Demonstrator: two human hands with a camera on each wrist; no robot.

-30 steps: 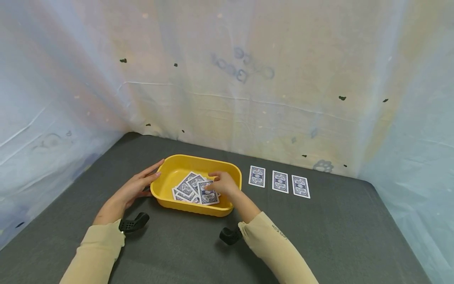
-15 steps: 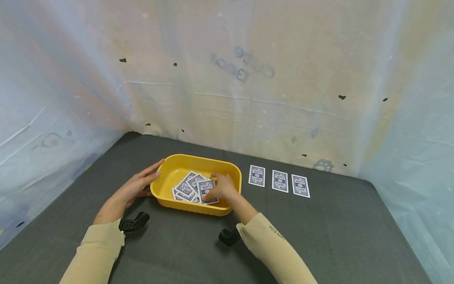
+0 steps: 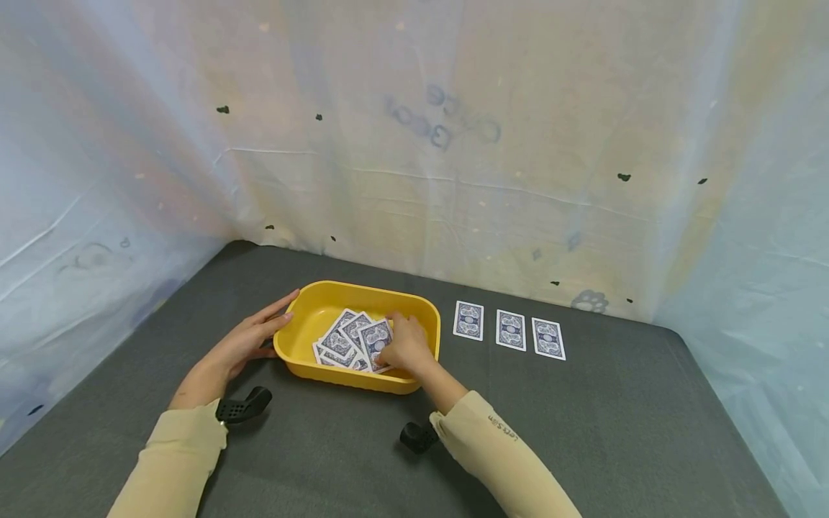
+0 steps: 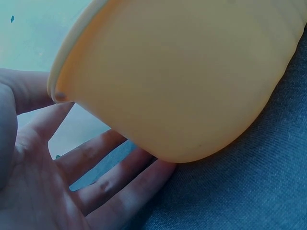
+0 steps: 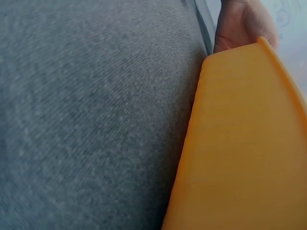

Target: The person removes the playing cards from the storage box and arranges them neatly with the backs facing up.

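Observation:
A yellow plastic tray [image 3: 359, 288] stands on the dark table in the head view. Inside it lies a loose pile of face-down playing cards [image 3: 337, 339] with blue patterned backs. My left hand [image 3: 242, 342] grips the tray's left end: the thumb hooks over the rim and the fingers lie along the outer wall, as the left wrist view shows. My right hand [image 3: 409, 347] reaches into the tray's right part, its thumb and fingers bent at two edges of the top playing card [image 3: 373, 337]. The right wrist view shows the tray's outer side, not the right fingers.
Three face-down cards lie in a row right of the tray: a left card [image 3: 468, 321], a middle card [image 3: 511, 330] and a right card [image 3: 548, 339]. A pale patterned curtain [image 3: 492, 216] hangs behind the dark table [image 3: 622, 424] and along both sides.
My right hand has lowered onto the top card and bent its fingers at the edges; that card has turned and slid a little left. The left hand and tray stay in place.

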